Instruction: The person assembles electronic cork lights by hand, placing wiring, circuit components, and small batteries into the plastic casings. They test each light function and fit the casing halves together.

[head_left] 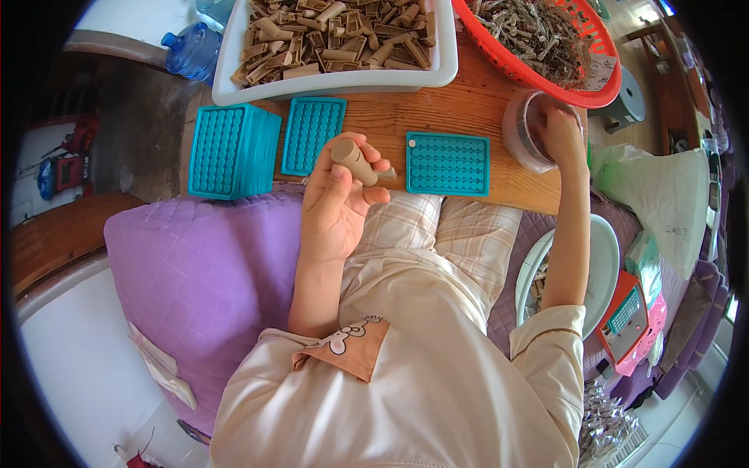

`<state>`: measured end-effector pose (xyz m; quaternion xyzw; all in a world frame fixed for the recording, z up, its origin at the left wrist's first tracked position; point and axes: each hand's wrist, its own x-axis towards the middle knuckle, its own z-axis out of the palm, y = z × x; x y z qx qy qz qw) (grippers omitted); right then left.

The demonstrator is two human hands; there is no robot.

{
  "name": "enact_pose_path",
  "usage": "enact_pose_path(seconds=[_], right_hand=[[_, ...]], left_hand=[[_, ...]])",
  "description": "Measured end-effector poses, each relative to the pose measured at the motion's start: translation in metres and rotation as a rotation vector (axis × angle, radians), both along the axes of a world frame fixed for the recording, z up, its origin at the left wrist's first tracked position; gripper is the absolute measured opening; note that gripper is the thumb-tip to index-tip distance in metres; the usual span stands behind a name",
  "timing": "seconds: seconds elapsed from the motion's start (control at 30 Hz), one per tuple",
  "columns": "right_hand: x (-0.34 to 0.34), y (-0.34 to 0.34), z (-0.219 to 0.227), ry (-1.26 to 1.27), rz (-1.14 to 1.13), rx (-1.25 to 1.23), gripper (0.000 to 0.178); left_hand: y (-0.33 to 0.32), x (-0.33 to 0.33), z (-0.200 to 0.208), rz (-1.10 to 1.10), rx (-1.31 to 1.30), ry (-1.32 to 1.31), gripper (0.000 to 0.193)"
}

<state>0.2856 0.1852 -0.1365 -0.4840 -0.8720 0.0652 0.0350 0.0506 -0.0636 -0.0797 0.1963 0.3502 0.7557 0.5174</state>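
Note:
A small tan cylindrical piece (355,161) with a dark slit is pinched between the thumb and fingers of my left hand (331,209), raised above the table's near edge. Something small and see-through shows beside those fingertips, too blurred to name. My right hand (562,134) reaches down into a clear round tub (515,134) at the table's right; its fingers are mostly hidden there. Between the hands lies a teal tray (448,165) with rows of round hollows and a small white disc at one corner. Just beyond my left hand is another teal tray (314,139).
Far left stands a stack of teal trays (234,152). A white bin (343,90) of tan pieces sits at the back. The red basket (538,87), full of tangled metallic-looking parts, overhangs the tub. A pale basin (605,257) is under my right forearm.

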Motion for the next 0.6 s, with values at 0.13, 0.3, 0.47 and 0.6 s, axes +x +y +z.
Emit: enact_pose_path(seconds=[0.13,0.3,0.47,0.6], right_hand=[[-0.002,0.016,-0.017,-0.107,-0.085,-0.067,0.015],[0.001,0.01,0.0,0.069,0.004,-0.05,0.016],[0.008,-0.003,0.02,0.427,-0.053,-0.198,0.015],[-0.001,-0.025,0.043,0.716,-0.18,-0.43,0.008]], left_hand=[[0.0,-0.002,-0.004,-0.109,0.103,-0.277,0.032],[0.0,-0.003,-0.01,-0.118,0.073,-0.4,0.032],[0.003,0.002,-0.004,-0.132,-0.003,-0.526,0.033],[0.002,0.006,-0.004,-0.222,-0.01,-0.676,0.032]])
